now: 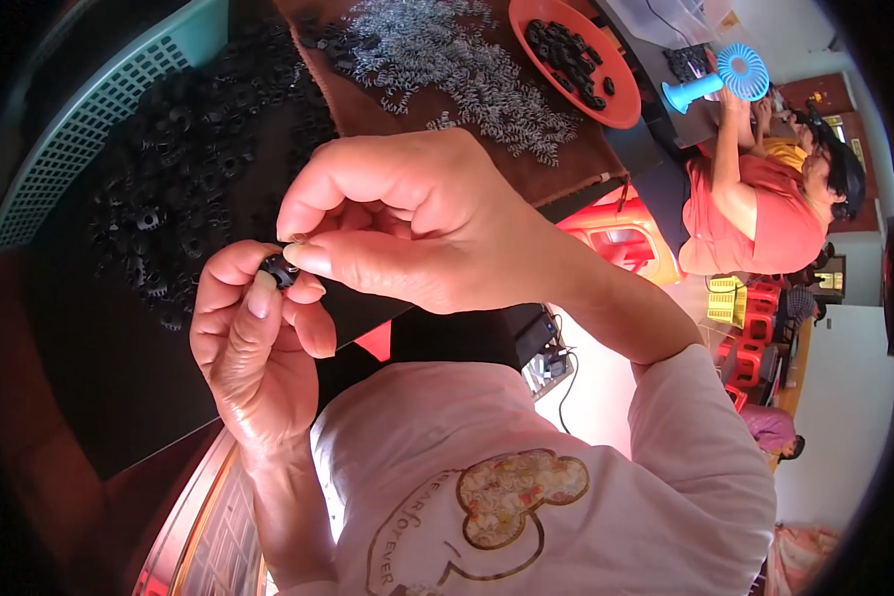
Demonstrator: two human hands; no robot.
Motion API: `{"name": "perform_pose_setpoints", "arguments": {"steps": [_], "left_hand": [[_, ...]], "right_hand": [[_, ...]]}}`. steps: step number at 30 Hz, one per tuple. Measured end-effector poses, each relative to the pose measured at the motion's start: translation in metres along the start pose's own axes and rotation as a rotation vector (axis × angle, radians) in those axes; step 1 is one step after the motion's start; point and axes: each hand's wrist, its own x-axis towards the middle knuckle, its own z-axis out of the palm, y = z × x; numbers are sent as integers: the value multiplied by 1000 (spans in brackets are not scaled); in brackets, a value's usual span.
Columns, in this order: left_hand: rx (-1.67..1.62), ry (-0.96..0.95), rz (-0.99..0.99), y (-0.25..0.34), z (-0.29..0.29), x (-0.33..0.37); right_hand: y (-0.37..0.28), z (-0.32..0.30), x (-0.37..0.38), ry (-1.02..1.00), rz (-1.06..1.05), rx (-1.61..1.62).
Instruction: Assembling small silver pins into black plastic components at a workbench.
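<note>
Between thumb and fingers, my left hand [253,348] grips a small, shiny, round black part [280,270]. My right hand [417,219] meets it from above, its thumb and forefinger pinched together right at the part's edge. A tiny bit shows at those fingertips, too small to name. Beyond my left hand lies a heap of small black ring-like parts [184,189], many with notched edges. Farther off, a pile of small silvery coil springs [427,60] is spread over a brown cloth [368,107].
A teal perforated basket [99,109] lies tipped beside the black heap. At the far right of the cloth sits an orange-red dish [621,99] holding black parts. A person in a red shirt [750,219] sits to the right, near a blue handheld fan [743,73] and a red stool [626,238].
</note>
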Motion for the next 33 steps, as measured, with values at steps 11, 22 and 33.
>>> {"name": "perform_pose_setpoints", "arguments": {"steps": [11,22,33], "left_hand": [[-33,24,-1,2,-1,1],[-51,-34,13,3,1,-2],[73,-113,68,-4,-1,-3]], "right_hand": [[17,15,-5,117,-398,-408],[5,10,-7,18,-374,-444],[-4,11,-10,52,-257,-440]]}}
